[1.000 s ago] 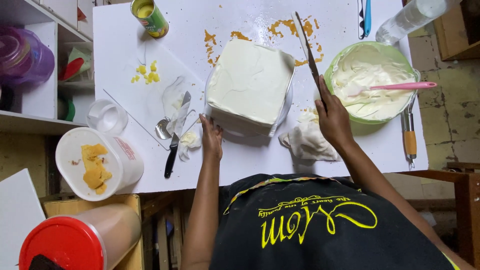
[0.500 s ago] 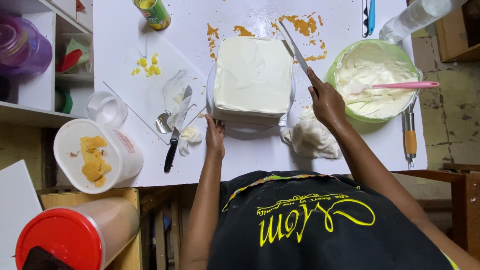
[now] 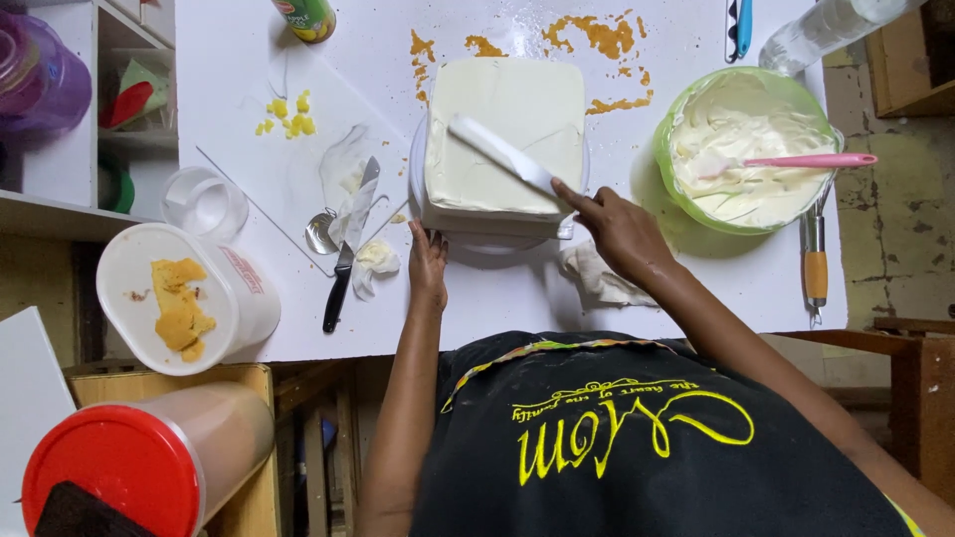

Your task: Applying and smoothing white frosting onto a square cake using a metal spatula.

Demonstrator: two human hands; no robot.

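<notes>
- Your right hand [image 3: 619,227] grips the spatula [image 3: 502,157], blade laid diagonally up-left across the square iced cake [image 3: 502,129].
- Your left hand [image 3: 428,264], fingers loosely spread, touches the turntable [image 3: 468,244] at the cake's near-left corner.

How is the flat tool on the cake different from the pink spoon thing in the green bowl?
The icing spatula is a long, pale, flat blade; the pink spatula has a thin pink handle. The right hand holds the icing spatula slanted across the cake top, while the pink spatula lies untouched in the green bowl, handle over the rim. Both touch white icing.
</notes>
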